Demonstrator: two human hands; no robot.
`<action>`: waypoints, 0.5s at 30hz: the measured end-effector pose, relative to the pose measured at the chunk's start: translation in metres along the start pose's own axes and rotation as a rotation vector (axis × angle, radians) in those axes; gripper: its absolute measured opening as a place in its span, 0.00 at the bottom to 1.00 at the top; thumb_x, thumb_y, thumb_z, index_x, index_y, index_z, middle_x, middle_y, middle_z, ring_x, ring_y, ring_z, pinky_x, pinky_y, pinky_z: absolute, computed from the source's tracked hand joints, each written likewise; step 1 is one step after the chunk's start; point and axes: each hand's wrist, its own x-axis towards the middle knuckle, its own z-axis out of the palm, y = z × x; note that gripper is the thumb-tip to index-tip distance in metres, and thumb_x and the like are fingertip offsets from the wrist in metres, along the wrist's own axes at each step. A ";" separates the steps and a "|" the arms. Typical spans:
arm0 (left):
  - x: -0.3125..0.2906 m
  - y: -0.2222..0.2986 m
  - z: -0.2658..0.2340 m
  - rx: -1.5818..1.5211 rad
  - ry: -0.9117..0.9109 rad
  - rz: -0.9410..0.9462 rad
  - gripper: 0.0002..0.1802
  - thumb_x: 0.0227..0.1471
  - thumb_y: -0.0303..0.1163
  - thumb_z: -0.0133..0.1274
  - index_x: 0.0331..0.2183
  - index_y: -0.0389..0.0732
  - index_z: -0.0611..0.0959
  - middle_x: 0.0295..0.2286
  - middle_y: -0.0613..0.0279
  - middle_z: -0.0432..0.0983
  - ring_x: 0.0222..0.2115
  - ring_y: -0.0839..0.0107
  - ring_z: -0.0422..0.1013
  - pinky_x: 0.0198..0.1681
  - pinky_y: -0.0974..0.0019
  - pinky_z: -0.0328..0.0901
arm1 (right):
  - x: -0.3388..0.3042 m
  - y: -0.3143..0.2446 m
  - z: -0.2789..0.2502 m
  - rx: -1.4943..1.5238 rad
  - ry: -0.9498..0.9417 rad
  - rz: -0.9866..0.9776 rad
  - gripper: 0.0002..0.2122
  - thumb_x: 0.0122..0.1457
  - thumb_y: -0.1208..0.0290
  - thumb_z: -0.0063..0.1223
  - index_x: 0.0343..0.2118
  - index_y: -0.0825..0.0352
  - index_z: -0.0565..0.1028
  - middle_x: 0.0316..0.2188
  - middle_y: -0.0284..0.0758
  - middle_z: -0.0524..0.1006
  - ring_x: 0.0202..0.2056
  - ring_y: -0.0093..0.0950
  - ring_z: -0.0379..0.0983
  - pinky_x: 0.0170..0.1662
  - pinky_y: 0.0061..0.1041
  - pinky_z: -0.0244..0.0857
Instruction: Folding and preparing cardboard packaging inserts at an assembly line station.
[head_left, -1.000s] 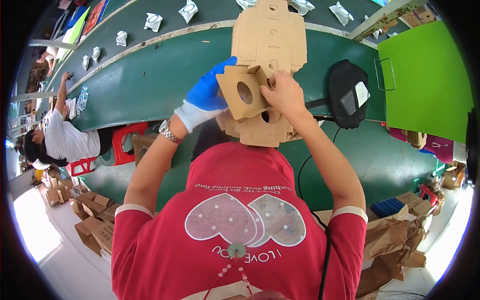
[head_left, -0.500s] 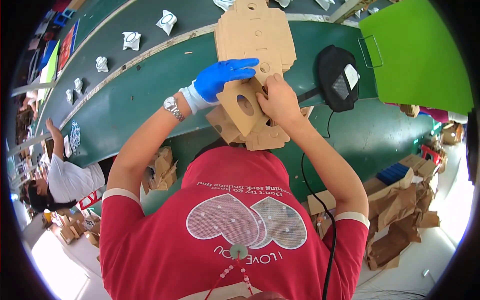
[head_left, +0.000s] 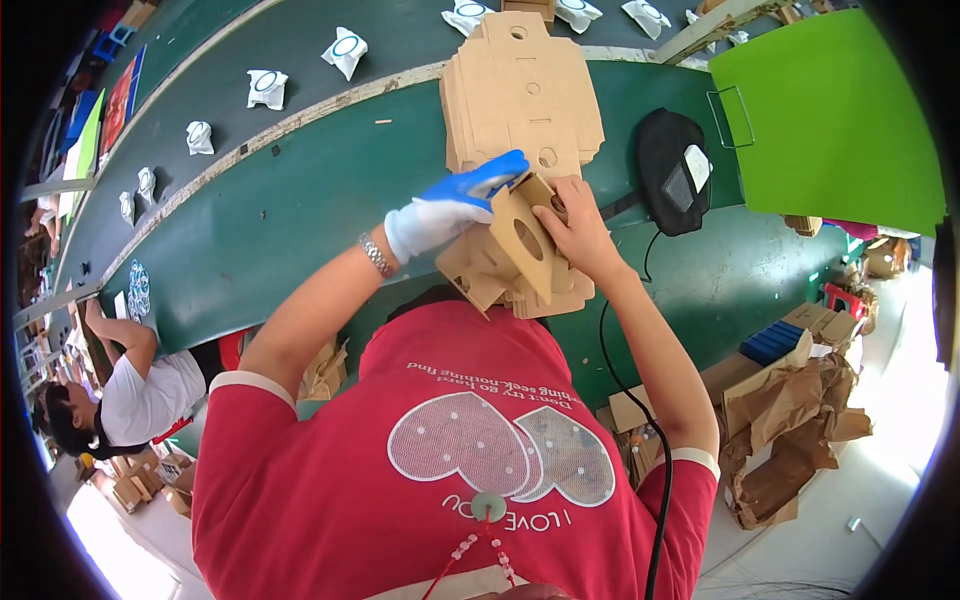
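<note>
A partly folded brown cardboard box (head_left: 508, 262) with round cut-outs is held up between my hands, tilted. My left hand (head_left: 445, 212), in a blue and white glove, grips its far left edge. With bare fingers bent at its right side, my right hand (head_left: 580, 235) pinches a flap; the thumb lies by the round hole. Just beyond lies a stack of flat cardboard blanks (head_left: 520, 90) with small holes and slits. More folded cardboard shows under and beside the held box, partly hidden by it.
Small white wrapped packets (head_left: 345, 52) sit along a dark conveyor belt (head_left: 305, 60) beyond the green table (head_left: 330, 175). A black bag-like item (head_left: 672, 170) with a cable and a green panel (head_left: 830, 120) are to the right. Another person (head_left: 150, 385) works at the far left.
The box has tipped more upright and its folds have closed in. My left hand has turned from lying with fingers stretched over the cardboard to gripping its edge. My view has shifted slightly.
</note>
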 end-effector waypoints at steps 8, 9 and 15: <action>-0.005 -0.015 0.007 0.902 -0.014 0.234 0.61 0.44 0.43 0.69 0.67 0.44 0.46 0.65 0.54 0.48 0.65 0.60 0.49 0.66 0.57 0.48 | 0.006 -0.005 0.002 0.266 -0.001 0.091 0.14 0.54 0.75 0.59 0.44 0.70 0.73 0.44 0.39 0.71 0.44 0.36 0.70 0.47 0.30 0.68; -0.005 -0.018 0.008 0.896 -0.004 0.294 0.65 0.40 0.44 0.71 0.67 0.44 0.45 0.65 0.54 0.48 0.65 0.58 0.49 0.66 0.56 0.48 | 0.008 -0.005 0.001 0.266 -0.033 0.076 0.14 0.53 0.76 0.59 0.44 0.70 0.73 0.44 0.39 0.71 0.45 0.36 0.70 0.47 0.30 0.68; 0.001 -0.043 -0.006 0.917 0.166 0.350 0.52 0.46 0.35 0.67 0.65 0.44 0.54 0.65 0.53 0.49 0.64 0.59 0.52 0.64 0.58 0.53 | 0.017 -0.009 -0.007 0.165 -0.105 -0.034 0.15 0.53 0.76 0.59 0.44 0.71 0.72 0.39 0.40 0.72 0.43 0.38 0.70 0.47 0.30 0.67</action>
